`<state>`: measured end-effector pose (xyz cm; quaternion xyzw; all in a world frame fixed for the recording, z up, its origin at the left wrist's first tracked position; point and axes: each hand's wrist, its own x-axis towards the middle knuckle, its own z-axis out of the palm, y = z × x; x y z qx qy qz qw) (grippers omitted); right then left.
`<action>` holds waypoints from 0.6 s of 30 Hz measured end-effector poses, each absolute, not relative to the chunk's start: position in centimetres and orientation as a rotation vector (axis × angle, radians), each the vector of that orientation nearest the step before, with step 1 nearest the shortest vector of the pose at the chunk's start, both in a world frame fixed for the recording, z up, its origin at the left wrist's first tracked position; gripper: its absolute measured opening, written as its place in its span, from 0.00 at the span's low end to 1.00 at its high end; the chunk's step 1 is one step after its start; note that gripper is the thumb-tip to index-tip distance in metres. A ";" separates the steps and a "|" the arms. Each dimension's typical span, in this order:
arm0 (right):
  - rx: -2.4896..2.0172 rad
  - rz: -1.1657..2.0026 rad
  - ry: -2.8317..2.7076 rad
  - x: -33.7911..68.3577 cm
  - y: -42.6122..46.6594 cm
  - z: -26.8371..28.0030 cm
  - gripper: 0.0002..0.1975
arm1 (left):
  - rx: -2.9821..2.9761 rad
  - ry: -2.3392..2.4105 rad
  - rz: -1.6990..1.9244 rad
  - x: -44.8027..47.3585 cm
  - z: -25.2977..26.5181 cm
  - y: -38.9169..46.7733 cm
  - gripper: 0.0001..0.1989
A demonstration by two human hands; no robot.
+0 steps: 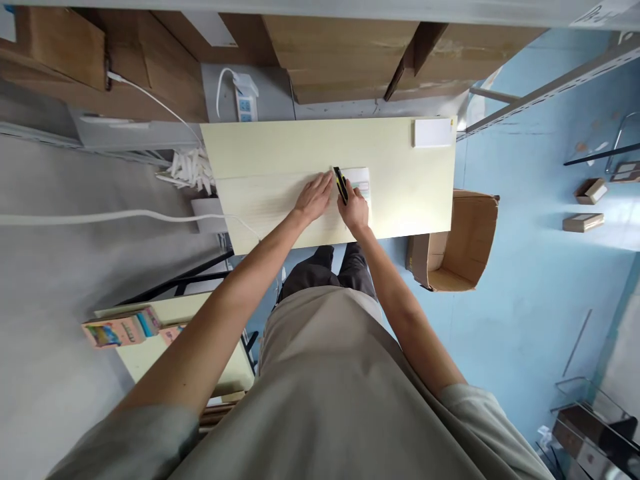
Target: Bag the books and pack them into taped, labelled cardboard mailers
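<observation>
My right hand (354, 210) is closed round a black and yellow utility knife (341, 185), whose tip points away from me. Under and beside that hand lies a white printed sheet or pad (363, 177) with faint coloured marks. Close by on the left, my left hand (315, 196) presses flat with its fingers stretched out, on a pale, whitish sheet (280, 200) that hardly stands out from the cream tabletop (410, 187). Whether the blade touches anything is too small to tell.
A white pad or stack (433, 133) sits at the far right corner. Cardboard boxes (350, 57) and a power strip (246, 100) line the back. An open carton (463, 247) stands at the right. White scraps (187, 170) pile up left, where a white cable (125, 215) crosses.
</observation>
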<state>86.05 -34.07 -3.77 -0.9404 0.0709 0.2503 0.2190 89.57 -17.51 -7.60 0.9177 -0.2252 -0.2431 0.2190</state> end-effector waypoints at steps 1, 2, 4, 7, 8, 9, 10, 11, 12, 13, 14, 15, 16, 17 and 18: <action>-2.608 0.708 0.213 86.2 -33.8 -3.9 0.34 | 2.538 -0.629 -0.674 89.7 -7.5 -17.5 0.40; -2.612 0.720 0.230 86.2 -33.5 -4.1 0.34 | 2.537 -0.635 -0.678 89.8 -7.5 -17.4 0.40; -2.617 0.734 0.255 86.4 -33.2 -4.3 0.34 | 2.536 -0.648 -0.690 90.0 -7.3 -17.4 0.40; -2.622 0.736 0.257 86.5 -32.9 -4.6 0.34 | 2.535 -0.664 -0.686 90.2 -7.2 -17.5 0.39; -2.629 0.736 0.254 86.5 -32.9 -4.6 0.34 | 2.533 -0.667 -0.681 90.2 -7.1 -17.5 0.39; -2.641 0.734 0.252 86.4 -32.8 -4.6 0.34 | 2.532 -0.669 -0.675 90.3 -7.1 -17.5 0.39; -2.655 0.733 0.251 86.4 -32.8 -4.6 0.34 | 2.530 -0.672 -0.669 90.3 -7.1 -17.5 0.39; -2.672 0.732 0.251 86.3 -32.7 -4.6 0.34 | 2.529 -0.675 -0.664 90.2 -7.1 -17.5 0.39; -2.691 0.730 0.251 86.1 -32.7 -4.6 0.34 | 2.529 -0.676 -0.659 90.2 -7.1 -17.5 0.39; -2.708 0.728 0.250 86.0 -32.7 -4.5 0.34 | 2.529 -0.675 -0.656 90.2 -7.2 -17.4 0.38; -2.723 0.725 0.247 85.7 -32.7 -4.5 0.34 | 2.528 -0.673 -0.653 90.2 -7.2 -17.4 0.38; -2.735 0.724 0.242 85.5 -32.7 -4.3 0.34 | 2.525 -0.670 -0.653 90.2 -7.3 -17.4 0.38; -2.746 0.727 0.237 85.2 -32.7 -4.2 0.35 | 2.519 -0.666 -0.653 90.2 -7.3 -17.4 0.38; -2.757 0.735 0.233 84.9 -32.7 -4.0 0.35 | 2.512 -0.662 -0.656 90.3 -7.4 -17.4 0.38; -2.766 0.748 0.231 84.6 -32.8 -3.7 0.35 | 2.504 -0.658 -0.660 90.3 -7.5 -17.5 0.38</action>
